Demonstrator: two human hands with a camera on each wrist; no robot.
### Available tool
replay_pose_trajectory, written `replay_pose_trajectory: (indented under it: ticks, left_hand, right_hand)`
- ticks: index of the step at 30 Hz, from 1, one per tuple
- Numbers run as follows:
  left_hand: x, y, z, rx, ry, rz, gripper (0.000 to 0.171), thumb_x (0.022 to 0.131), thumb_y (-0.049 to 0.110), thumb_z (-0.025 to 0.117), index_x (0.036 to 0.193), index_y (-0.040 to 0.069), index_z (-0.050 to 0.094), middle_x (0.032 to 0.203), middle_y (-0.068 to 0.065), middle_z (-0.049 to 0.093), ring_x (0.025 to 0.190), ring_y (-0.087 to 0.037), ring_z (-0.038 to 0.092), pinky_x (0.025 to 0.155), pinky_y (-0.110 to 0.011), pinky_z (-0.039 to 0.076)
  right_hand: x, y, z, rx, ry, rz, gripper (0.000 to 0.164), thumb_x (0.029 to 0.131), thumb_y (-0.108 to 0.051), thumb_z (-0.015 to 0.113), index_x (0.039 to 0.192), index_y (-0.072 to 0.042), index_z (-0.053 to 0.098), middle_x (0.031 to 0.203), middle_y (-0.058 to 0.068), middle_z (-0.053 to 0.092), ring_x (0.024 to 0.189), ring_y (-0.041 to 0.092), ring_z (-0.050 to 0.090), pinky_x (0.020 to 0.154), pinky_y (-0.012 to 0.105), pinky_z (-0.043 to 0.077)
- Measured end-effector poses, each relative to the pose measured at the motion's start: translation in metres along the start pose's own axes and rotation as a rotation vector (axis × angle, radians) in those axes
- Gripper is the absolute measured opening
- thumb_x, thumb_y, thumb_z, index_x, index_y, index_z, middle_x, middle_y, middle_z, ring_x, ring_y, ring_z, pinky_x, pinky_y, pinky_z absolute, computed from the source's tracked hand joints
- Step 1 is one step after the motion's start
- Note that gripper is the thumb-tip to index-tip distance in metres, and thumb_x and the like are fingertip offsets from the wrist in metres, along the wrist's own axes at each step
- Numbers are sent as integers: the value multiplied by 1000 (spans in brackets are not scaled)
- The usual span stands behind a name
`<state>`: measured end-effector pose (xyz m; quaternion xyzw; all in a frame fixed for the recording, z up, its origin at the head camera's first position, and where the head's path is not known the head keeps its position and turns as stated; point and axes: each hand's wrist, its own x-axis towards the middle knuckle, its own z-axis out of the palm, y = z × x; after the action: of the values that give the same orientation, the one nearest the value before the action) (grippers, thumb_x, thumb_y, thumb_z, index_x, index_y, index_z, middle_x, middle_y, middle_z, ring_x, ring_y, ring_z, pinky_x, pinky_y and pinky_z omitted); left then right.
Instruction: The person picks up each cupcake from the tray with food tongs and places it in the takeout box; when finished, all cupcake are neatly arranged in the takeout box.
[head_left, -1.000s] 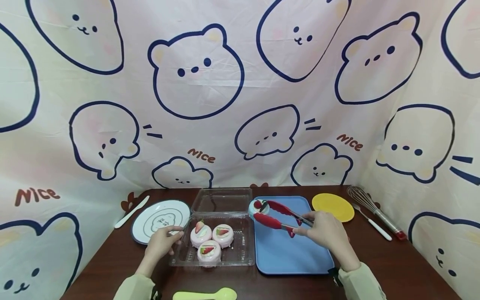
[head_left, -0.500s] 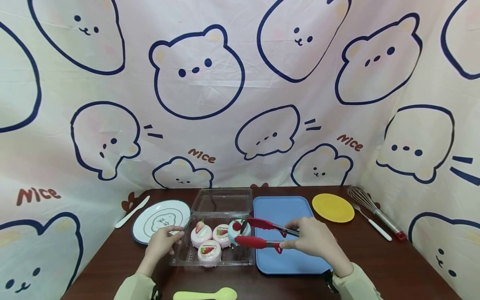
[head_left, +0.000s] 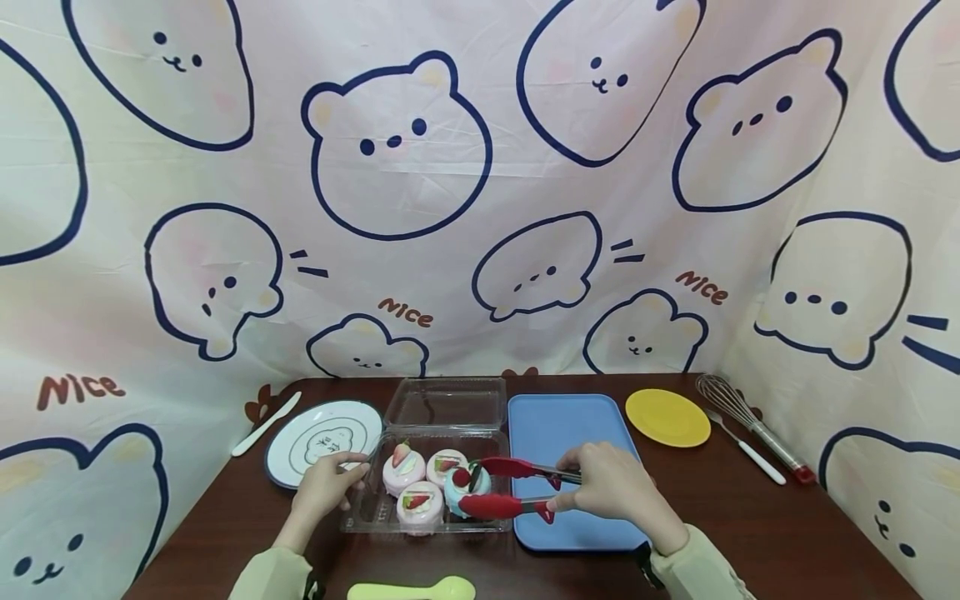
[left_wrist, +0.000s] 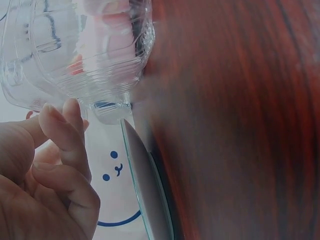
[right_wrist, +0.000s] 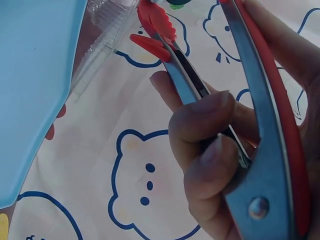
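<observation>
My right hand (head_left: 611,482) grips red-tipped metal tongs (head_left: 498,506); its fingers wrap the handles (right_wrist: 265,125) in the right wrist view. Between the tong tips is a small pale-blue cake (head_left: 453,496) with a cherry on top, down inside the clear plastic box (head_left: 367,510). Beside it in the box sit three pink cakes (head_left: 402,482) with strawberry decoration. On the box's left side, my left hand (head_left: 322,487) touches the rim with relaxed fingers. The left wrist view has those fingertips right at the box edge (left_wrist: 50,85).
The box's lid (head_left: 446,404) stands raised behind it. To the right lies a blue tray (head_left: 570,425), then a yellow plate (head_left: 667,417), a fork (head_left: 750,450) and a whisk (head_left: 757,433). A white plate (head_left: 300,433) and knife (head_left: 266,423) lie left; a green spoon (head_left: 408,592) is in front.
My right hand has carried the blue cake in the tongs leftward from over the blue tray's left edge and lowered it into the box. My left hand has stayed at the rim.
</observation>
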<state>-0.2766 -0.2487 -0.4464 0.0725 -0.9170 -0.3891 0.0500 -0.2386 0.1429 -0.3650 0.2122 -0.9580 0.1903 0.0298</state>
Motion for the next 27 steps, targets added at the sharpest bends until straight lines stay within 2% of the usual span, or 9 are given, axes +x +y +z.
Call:
replay_pose_trajectory:
  ticks: [6, 12, 27]
  left_hand:
    - [0, 0, 0, -1, 1, 0, 34, 86, 23, 59, 113, 3, 61, 61, 2, 61, 38, -13, 49, 43, -28, 38]
    - [0, -1, 0, -5, 2, 4, 34, 86, 23, 59, 113, 3, 61, 61, 2, 61, 38, -14, 49, 43, -28, 38]
    - [0, 1, -1, -10, -5, -2, 35, 85, 23, 60, 113, 1, 60, 61, 1, 62, 38, -15, 50, 43, -28, 38]
  right_hand:
    - [2, -2, 0, 5, -12, 3, 47, 61, -53, 76, 89, -16, 71, 68, -12, 58, 56, 9, 44, 47, 28, 34]
    - [6, -6, -4, -41, -34, -22, 43, 61, -50, 77, 87, -16, 72, 61, -12, 52, 54, 10, 41, 46, 28, 29]
    - [18, -17, -14, -138, -56, -67, 39, 59, -48, 79, 78, -14, 72, 59, -12, 52, 54, 10, 44, 44, 27, 36]
